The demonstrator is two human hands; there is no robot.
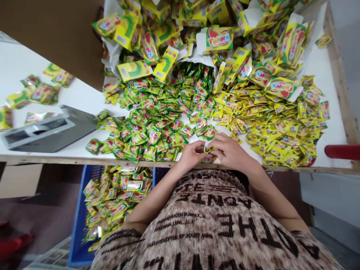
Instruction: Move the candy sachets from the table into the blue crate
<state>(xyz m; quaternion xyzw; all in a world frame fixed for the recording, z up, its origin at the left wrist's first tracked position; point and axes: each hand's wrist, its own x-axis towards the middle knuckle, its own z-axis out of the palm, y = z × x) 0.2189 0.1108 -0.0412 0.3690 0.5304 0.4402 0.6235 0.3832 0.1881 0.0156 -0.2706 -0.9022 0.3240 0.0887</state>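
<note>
At the table's front edge my left hand [193,154] and my right hand [230,150] meet, fingers bent inward. Both pinch a small yellow candy pack [209,150], mostly covered by the fingers, so I cannot tell if it is a box or a wrapper. Green watermelon-print candy packets [153,137] lie heaped beside my left hand. To the right of my right hand spreads a pile of yellow candy packets [281,131]. A few green packets [201,126] rest just beyond my fingertips.
Open yellow "TWINS" cartons [218,39] pile up behind the packets. A cardboard box [56,33] stands left, above a grey tape dispenser [50,129]. Below the table edge, a blue crate [75,232] holds filled packs. A red handle [341,152] lies at right.
</note>
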